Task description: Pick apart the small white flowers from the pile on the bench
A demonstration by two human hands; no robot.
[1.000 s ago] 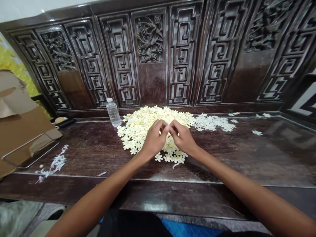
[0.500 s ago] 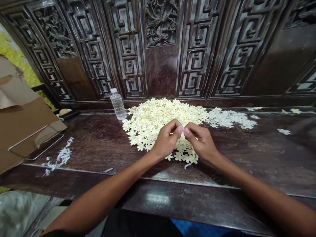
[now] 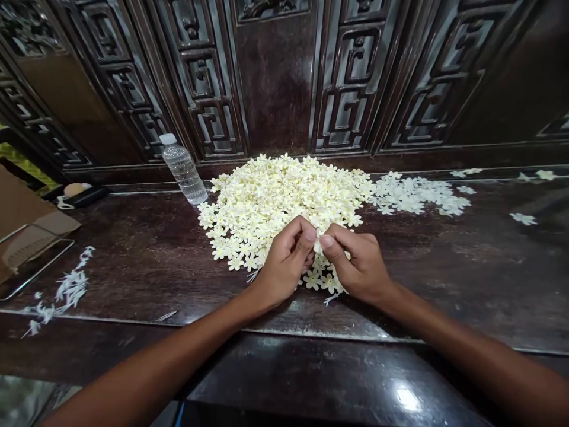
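Note:
My left hand [image 3: 287, 258] and my right hand [image 3: 355, 258] meet fingertip to fingertip above the front of a heap of pale yellow flowers [image 3: 284, 190]. Both are closed in a pinch, thumbs against curled fingers. A tiny whitish bit shows between the fingertips, too small to name. Below the hands lie a few loose flowers [image 3: 313, 279] and a thin white strand [image 3: 331, 298]. To the right of the heap spreads a flat patch of whiter flower pieces [image 3: 418, 196].
A clear plastic bottle [image 3: 184, 172] with a white cap stands left of the heap. Farther left are white strips [image 3: 71, 287], a cardboard box [image 3: 26, 219] and a wire handle [image 3: 48, 270]. A carved dark wood panel [image 3: 275, 77] rises behind the wooden bench [image 3: 444, 261].
The camera view has tilted down and come closer, so the heap and bottle appear larger and shifted left. My hands stay pinched together in nearly the same pose.

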